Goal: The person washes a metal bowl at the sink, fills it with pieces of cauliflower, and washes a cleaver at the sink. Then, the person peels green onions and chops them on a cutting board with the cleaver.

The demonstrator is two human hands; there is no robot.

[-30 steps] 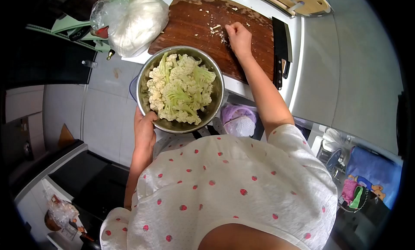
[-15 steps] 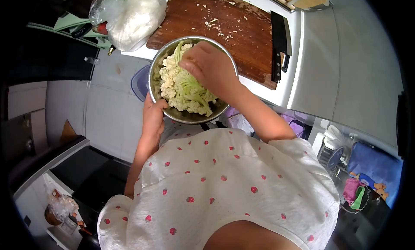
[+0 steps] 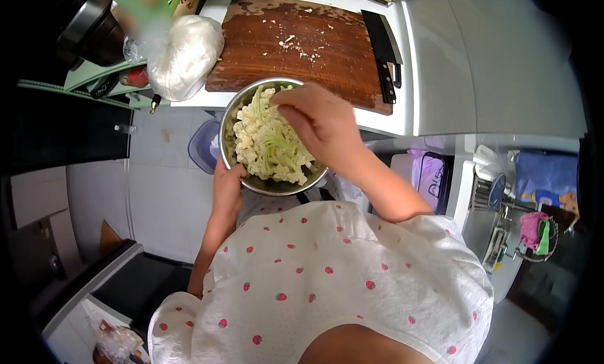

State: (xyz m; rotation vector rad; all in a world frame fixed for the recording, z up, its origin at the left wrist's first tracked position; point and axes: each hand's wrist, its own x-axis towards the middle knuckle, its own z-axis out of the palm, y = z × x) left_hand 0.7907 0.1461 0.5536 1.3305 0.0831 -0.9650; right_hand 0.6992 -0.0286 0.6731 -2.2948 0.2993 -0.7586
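Observation:
A round metal bowl (image 3: 228, 151) full of cut cauliflower (image 3: 267, 141), with pale florets and green stems, is held in front of my body. My left hand (image 3: 228, 185) is closed on the bowl's near left rim, thumb over the edge. Over the bowl's right side hangs my right hand (image 3: 322, 125), its fingers bent and drawn together above the florets. Whatever those fingertips may hold is hidden from me.
Beyond the bowl lies a wooden cutting board (image 3: 251, 62) with cauliflower crumbs. A black cleaver (image 3: 381, 43) rests along its right edge. A white plastic bag (image 3: 187, 57) sits to the left. Below the counter is a purple-blue basin (image 3: 202, 149).
The view has shifted, so the bowl and counter appear in slightly different places. My right hand has moved a little up off the cauliflower and to the right; the left hand keeps its hold.

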